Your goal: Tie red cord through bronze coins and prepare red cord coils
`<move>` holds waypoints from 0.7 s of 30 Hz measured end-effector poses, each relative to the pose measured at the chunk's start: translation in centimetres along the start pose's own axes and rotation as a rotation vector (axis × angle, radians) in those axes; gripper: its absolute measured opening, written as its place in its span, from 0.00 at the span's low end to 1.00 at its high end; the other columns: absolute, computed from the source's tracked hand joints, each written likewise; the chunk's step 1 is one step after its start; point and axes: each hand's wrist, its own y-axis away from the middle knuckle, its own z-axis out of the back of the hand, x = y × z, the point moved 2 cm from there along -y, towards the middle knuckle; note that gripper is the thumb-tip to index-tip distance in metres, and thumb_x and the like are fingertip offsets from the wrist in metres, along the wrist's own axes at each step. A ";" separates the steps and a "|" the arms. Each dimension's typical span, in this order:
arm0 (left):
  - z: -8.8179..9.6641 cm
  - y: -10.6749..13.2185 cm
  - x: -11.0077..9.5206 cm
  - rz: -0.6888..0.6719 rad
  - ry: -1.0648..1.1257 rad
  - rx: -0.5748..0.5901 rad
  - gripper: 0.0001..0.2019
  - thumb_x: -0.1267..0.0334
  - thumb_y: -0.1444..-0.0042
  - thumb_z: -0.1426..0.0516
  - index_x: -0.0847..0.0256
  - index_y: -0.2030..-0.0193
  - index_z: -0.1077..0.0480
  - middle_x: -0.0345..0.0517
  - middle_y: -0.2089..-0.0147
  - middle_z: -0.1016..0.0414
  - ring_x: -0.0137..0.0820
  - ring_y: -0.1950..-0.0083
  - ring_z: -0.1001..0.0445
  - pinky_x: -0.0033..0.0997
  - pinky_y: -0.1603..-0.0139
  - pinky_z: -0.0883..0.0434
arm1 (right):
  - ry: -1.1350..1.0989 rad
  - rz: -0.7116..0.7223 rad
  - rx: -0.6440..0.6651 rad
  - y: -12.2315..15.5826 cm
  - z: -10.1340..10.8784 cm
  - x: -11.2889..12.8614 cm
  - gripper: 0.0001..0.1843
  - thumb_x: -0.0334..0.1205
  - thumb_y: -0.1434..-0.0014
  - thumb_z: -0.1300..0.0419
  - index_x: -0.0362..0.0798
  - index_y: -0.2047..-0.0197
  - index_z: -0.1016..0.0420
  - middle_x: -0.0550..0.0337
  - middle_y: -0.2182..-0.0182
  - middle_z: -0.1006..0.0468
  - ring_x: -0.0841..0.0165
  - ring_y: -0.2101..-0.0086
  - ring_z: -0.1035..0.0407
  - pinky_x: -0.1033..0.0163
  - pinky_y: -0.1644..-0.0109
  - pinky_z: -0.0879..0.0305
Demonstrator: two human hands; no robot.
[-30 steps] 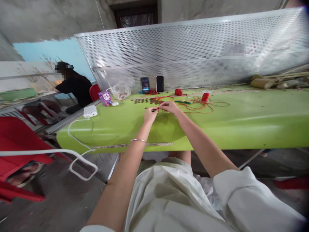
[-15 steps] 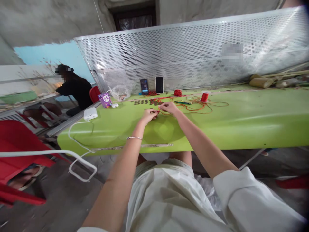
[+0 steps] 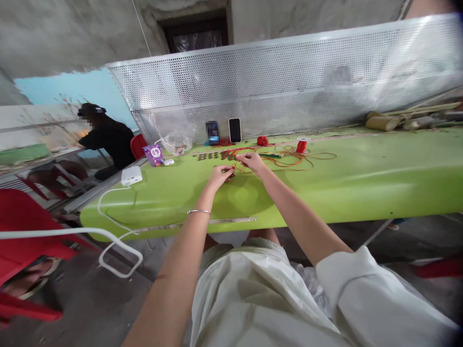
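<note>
Over the green table (image 3: 347, 178), my left hand (image 3: 221, 176) pinches a piece of red cord (image 3: 234, 166). My right hand (image 3: 251, 162) is also closed, fingertips together on the same cord a little farther up and to the right. A short stretch of it shows between both hands; its exact knot or loop is too small to make out. Just beyond my hands lie several small brown pieces (image 3: 208, 156) in rows. Loose red cord (image 3: 318, 156) trails in loops to the right, near a red spool (image 3: 301, 145) and a red ball of cord (image 3: 262, 140).
Two phones, a dark one (image 3: 212, 133) and a white-edged one (image 3: 235, 130), lean on the perforated metal panel (image 3: 289, 86). A purple packet (image 3: 154, 155) and white power bank (image 3: 131, 176) are at left. Another person (image 3: 108, 140) sits beyond, near red chairs (image 3: 21, 231).
The view has shifted slightly, so most things appear a little left and lower. My hands keep their pinch on the cord, with only a slight change in finger position.
</note>
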 end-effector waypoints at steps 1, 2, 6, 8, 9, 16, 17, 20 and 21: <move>0.0 0.0 0.0 -0.006 0.005 -0.001 0.12 0.61 0.38 0.44 0.65 0.52 0.31 0.48 0.55 0.27 0.32 0.59 0.25 0.37 0.59 0.25 | -0.012 0.002 0.002 0.0 0.0 0.0 0.15 0.43 0.36 0.43 0.43 0.50 0.30 0.54 0.55 0.26 0.66 0.59 0.28 0.56 0.56 0.28; 0.0 0.1 0.0 -0.011 0.010 -0.003 0.12 0.61 0.38 0.44 0.66 0.52 0.31 0.48 0.55 0.26 0.32 0.59 0.25 0.37 0.60 0.25 | -0.026 0.005 0.006 0.1 0.0 0.0 0.15 0.43 0.36 0.43 0.43 0.50 0.30 0.54 0.55 0.26 0.66 0.60 0.28 0.57 0.57 0.28; -0.1 0.0 0.1 -0.012 0.010 -0.001 0.11 0.60 0.38 0.44 0.66 0.54 0.30 0.47 0.57 0.26 0.30 0.62 0.25 0.35 0.62 0.25 | -0.088 0.017 0.038 0.3 -0.2 0.2 0.13 0.42 0.36 0.44 0.42 0.53 0.29 0.56 0.59 0.25 0.69 0.64 0.28 0.60 0.61 0.28; -0.1 -0.2 0.2 -0.002 0.005 0.006 0.11 0.60 0.38 0.44 0.66 0.54 0.30 0.46 0.58 0.26 0.30 0.62 0.25 0.34 0.62 0.25 | -0.111 0.020 0.051 0.3 -0.4 0.2 0.12 0.42 0.36 0.43 0.42 0.55 0.29 0.57 0.61 0.25 0.71 0.66 0.28 0.62 0.63 0.28; -0.1 -0.2 0.3 0.003 0.005 0.009 0.11 0.61 0.38 0.44 0.66 0.54 0.30 0.46 0.58 0.26 0.30 0.62 0.25 0.34 0.62 0.25 | -0.119 0.020 0.053 0.3 -0.4 0.3 0.12 0.42 0.36 0.43 0.41 0.55 0.29 0.57 0.62 0.25 0.71 0.67 0.28 0.63 0.64 0.28; 0.0 -0.3 0.3 0.012 0.034 -0.007 0.12 0.60 0.38 0.44 0.66 0.52 0.31 0.48 0.55 0.27 0.32 0.59 0.25 0.37 0.59 0.25 | -0.089 -0.008 0.087 0.4 -0.3 0.3 0.12 0.43 0.35 0.44 0.42 0.56 0.29 0.58 0.63 0.25 0.72 0.68 0.29 0.64 0.65 0.28; 0.0 -0.3 0.3 0.011 0.041 -0.015 0.12 0.60 0.38 0.44 0.65 0.51 0.31 0.48 0.54 0.27 0.32 0.59 0.25 0.37 0.59 0.25 | -0.071 -0.015 0.106 0.4 -0.4 0.3 0.12 0.42 0.35 0.44 0.42 0.56 0.29 0.58 0.63 0.25 0.72 0.68 0.29 0.63 0.64 0.28; 0.0 -0.4 0.4 0.005 0.069 -0.048 0.13 0.60 0.38 0.44 0.65 0.51 0.31 0.49 0.53 0.27 0.33 0.58 0.25 0.38 0.58 0.25 | -0.020 -0.033 0.175 0.6 -0.6 0.2 0.11 0.41 0.36 0.43 0.42 0.56 0.28 0.58 0.63 0.25 0.72 0.67 0.29 0.63 0.64 0.28; 0.1 -0.4 0.5 0.003 0.079 -0.060 0.13 0.60 0.38 0.44 0.65 0.51 0.31 0.49 0.53 0.27 0.33 0.57 0.25 0.38 0.58 0.25 | -0.010 -0.036 0.198 0.6 -0.6 0.2 0.10 0.40 0.36 0.43 0.41 0.56 0.28 0.58 0.63 0.25 0.72 0.67 0.29 0.63 0.64 0.28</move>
